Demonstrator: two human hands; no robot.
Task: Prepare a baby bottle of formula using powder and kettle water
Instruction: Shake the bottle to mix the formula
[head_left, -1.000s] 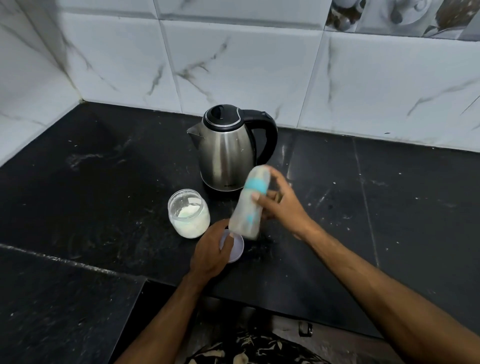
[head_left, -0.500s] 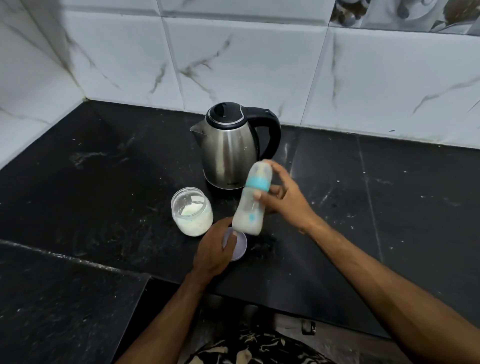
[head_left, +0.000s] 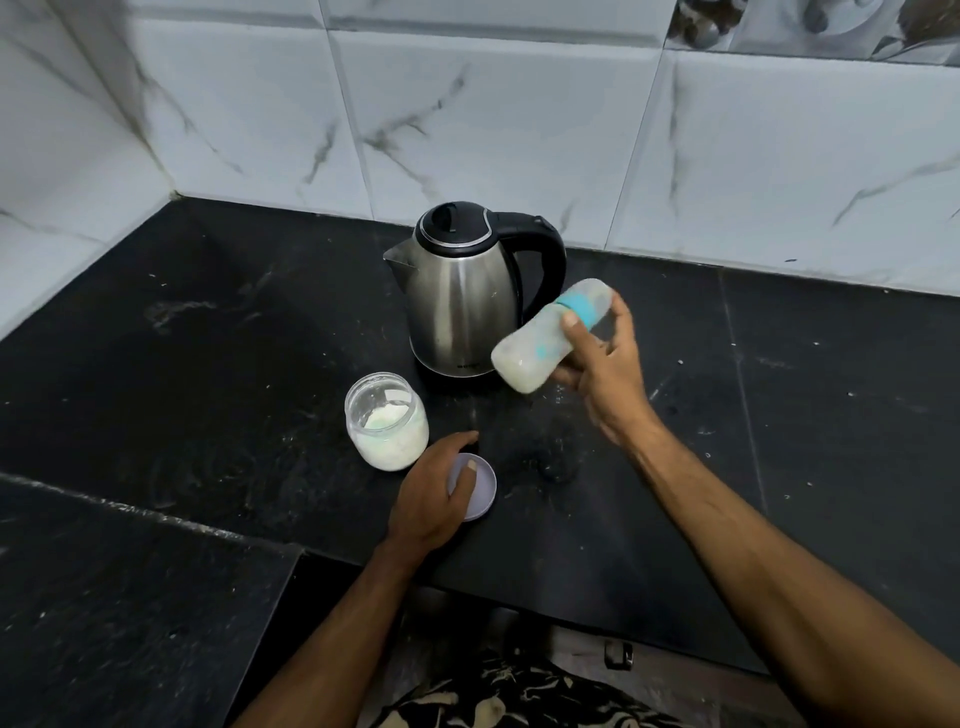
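The person's right hand (head_left: 597, 358) grips a translucent plastic baby bottle with a teal collar and clear cap (head_left: 550, 335), thumb across the front near the collar and fingers curled behind. The bottle hangs in the air, tilted steeply so its cap points up toward one o'clock and its base down toward seven o'clock, just in front of the lower right side of the brushed-steel electric kettle with black lid and handle (head_left: 462, 296). Pale milky liquid fills the body of the bottle, and its outline is blurred, so the step in hand looks like shaking the capped bottle to dissolve the powder. The left hand (head_left: 434, 496) rests on a flat round lilac lid (head_left: 475, 493) lying on the black stone counter (head_left: 208, 364), thumb on top and fingers curled round its far edge. At ten o'clock from that lid, just beside it, stands an open clear glass jar of white formula powder (head_left: 387, 421), lidless. Filling and capping appear done. The next move probably calls for a firm hold near the collar while the mixing finishes, then setting the bottle upright on the counter, while the left hand lifts the lid over to the jar mouth and turns it shut without knocking the jar toward the kettle.
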